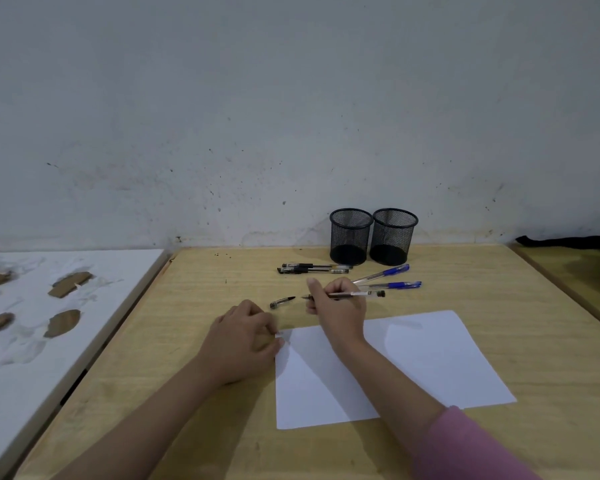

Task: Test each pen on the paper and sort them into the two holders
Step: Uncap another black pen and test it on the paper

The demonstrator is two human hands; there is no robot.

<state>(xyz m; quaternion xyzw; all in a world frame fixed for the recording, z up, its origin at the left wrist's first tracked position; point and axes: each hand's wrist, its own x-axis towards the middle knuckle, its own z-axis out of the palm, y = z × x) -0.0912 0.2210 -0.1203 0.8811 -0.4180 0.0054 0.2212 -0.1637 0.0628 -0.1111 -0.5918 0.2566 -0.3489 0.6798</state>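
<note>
the right hand (338, 303) grips an uncapped pen (357, 294); she should bring its tip down lightly to the paper (430, 355) just below her wrist.

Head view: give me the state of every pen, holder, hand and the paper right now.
Left holder: upright, empty.
Right holder: upright, empty.
Black pens: two, capped, lying flat.
Blue pens: two, capped, lying flat.
Held pen: uncapped, gripped by right hand.
Cap: off, on table.
Paper: flat, unmarked.
Left hand: pinching paper's corner.
</note>
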